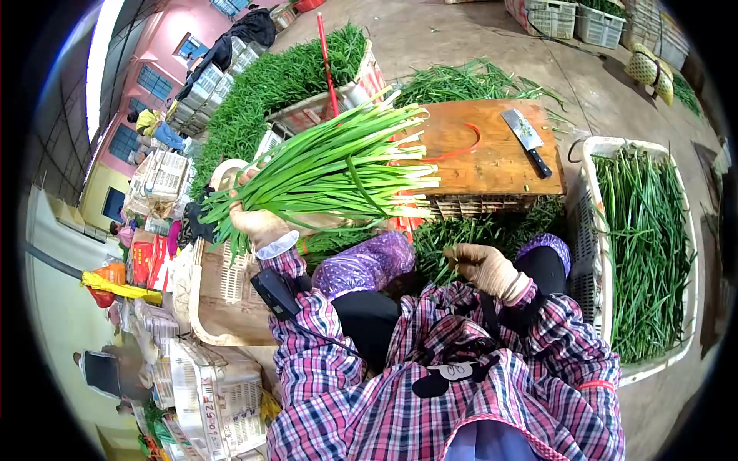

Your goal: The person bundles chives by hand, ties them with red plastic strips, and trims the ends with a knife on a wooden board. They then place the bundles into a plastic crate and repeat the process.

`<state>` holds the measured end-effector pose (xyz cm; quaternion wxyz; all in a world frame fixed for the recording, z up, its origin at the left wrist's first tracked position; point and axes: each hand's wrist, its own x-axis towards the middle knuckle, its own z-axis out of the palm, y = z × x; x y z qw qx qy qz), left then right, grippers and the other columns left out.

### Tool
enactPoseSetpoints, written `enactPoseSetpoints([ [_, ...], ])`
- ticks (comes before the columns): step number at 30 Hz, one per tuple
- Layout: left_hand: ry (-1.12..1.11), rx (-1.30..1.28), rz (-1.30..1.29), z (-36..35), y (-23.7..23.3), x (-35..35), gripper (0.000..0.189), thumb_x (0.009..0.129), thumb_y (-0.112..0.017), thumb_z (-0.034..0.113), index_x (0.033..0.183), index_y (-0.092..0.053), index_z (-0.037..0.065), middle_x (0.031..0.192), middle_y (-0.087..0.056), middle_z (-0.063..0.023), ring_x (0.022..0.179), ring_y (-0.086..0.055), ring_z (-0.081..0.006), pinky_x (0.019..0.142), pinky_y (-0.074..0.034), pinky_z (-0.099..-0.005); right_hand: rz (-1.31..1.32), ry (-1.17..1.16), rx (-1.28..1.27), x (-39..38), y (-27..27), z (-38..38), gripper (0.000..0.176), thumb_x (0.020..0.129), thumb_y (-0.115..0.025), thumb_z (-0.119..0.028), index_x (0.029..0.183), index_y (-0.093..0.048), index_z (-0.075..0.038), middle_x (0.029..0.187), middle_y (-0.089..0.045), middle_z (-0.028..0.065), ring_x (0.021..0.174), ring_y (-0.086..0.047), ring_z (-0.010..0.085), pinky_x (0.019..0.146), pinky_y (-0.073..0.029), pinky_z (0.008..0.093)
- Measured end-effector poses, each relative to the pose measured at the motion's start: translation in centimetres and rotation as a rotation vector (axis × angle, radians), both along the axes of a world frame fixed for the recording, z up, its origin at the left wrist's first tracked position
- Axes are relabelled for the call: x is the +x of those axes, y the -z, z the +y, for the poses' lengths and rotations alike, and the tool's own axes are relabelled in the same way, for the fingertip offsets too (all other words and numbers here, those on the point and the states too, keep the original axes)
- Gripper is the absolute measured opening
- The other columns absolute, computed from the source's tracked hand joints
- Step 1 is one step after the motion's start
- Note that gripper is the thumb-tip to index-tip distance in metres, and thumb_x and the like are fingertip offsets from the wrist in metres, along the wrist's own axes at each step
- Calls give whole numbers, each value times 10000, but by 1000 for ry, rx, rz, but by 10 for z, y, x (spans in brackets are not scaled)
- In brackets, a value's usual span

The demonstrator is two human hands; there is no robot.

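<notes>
My left hand (260,225), in a tan work glove, is closed round a large bunch of green chives (330,165). The pale cut ends point right, over the left part of a wooden board (453,127). My right hand (486,269), gloved too, is low in front of my lap with its fingers curled together. A few loose green leaves (438,270) show at its fingertips, above a heap of dark leaves between my knees. On the board lie a cleaver (524,132) with a black handle and a red band (465,146).
A white crate (692,307) packed with chives stands at my right. On the left is a beige crate (198,311). Loose chives (469,83) lie behind the board, beside a large heap of greens (265,88) and a red stick (327,65). Another person (157,129) sits far left.
</notes>
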<state>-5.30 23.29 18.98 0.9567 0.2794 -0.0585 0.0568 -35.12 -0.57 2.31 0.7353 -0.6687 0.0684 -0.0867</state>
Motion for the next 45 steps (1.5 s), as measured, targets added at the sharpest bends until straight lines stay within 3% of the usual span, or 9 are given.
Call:
enactPoseSetpoints([
  [6,-15,-27,26,-21,-11,-23,299,864,-474,246,950,-603,-9,945,-643,-135,951,-598,-313,953,-439,-502,-35,-138,745,34,-72,29,416,890,-598,-110,1274,-485,4,787,-606,47,677,-559,104,623,-457,237],
  [23,54,-33,25,-19,4,-26,345,862,-444,329,919,-631,44,970,-647,-113,961,-591,-268,952,-423,-464,-58,-87,1123,69,-78,56,284,854,-654,-353,904,-588,-81,685,-584,34,598,-549,152,592,-471,295],
  [28,-22,-154,152,-21,3,-38,335,874,-439,241,989,-621,-16,1064,-629,-183,1031,-590,-314,956,-448,-470,-158,-157,1049,66,-89,56,254,867,-637,-304,872,-598,-53,665,-598,48,594,-563,158,593,-469,285],
  [30,553,-257,-165,2,27,-25,353,869,-417,225,1021,-622,-19,1110,-616,-188,1070,-575,-312,981,-427,-474,-97,-280,842,54,-89,49,232,881,-610,-257,888,-609,-25,661,-614,56,600,-579,159,597,-470,280],
  [31,-66,-185,257,-32,-5,-47,373,877,-386,220,1052,-626,-6,1151,-604,-180,1099,-561,-307,1008,-401,-480,-68,-307,799,46,-91,45,221,888,-590,-223,922,-620,-6,653,-620,64,613,-592,157,608,-472,276],
  [32,-64,-181,259,-32,-5,-47,373,877,-386,220,1052,-626,-6,1151,-604,-180,1099,-561,-307,1008,-401,-480,-95,-380,734,41,-90,40,238,881,-597,-223,939,-624,6,662,-625,74,632,-602,160,624,-478,281],
  [40,179,-7,109,-10,15,-30,552,888,-313,433,1166,-540,14,1057,-626,-95,1041,-566,-233,967,-388,-413,97,-610,335,11,-73,-23,195,836,-675,-175,907,-674,7,679,-657,79,619,-622,149,631,-499,279],
  [42,685,-166,-90,2,17,-27,551,885,-316,436,1179,-538,26,1071,-617,-88,1058,-553,-244,980,-378,-426,126,-567,232,5,-57,-37,202,830,-686,-192,886,-678,2,650,-644,63,598,-609,134,604,-490,266],
  [45,596,-156,-107,-5,10,-34,564,892,-291,438,1192,-530,25,1079,-611,-96,1072,-545,-248,987,-366,-425,337,-512,75,-3,-44,-54,195,831,-692,-207,826,-675,-13,624,-626,20,583,-589,106,555,-457,248],
])
